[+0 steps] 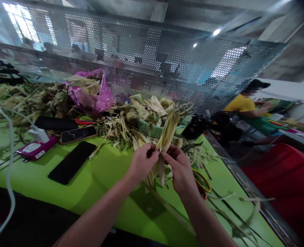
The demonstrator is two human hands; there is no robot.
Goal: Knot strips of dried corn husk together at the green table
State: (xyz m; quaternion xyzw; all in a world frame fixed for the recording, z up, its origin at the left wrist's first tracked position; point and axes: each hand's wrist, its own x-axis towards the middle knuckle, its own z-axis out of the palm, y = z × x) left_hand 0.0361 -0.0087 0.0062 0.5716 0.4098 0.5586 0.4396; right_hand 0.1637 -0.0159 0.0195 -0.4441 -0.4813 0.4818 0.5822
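Observation:
Both my hands pinch one dried corn husk [168,132] above the green tabletop [108,202]. My left hand [143,160] is closed on its lower left side, thumb against the fingers. On the other side, my right hand [179,166] grips the husk between thumb and fingers. The wide end points up and away; strips hang below the hands. Close behind lies a green perforated basket [149,128] heaped with pale husks [152,106]. By my right wrist are scissors-like yellow and red loops [202,181], partly hidden by the arm.
Left of my hands lie a black phone [72,163], another phone [78,134] and a magenta power strip [37,148] with a white charger. A pink plastic bag [92,92] of husks stands before the perforated metal screen [131,51]. A person in yellow [240,104] sits at right.

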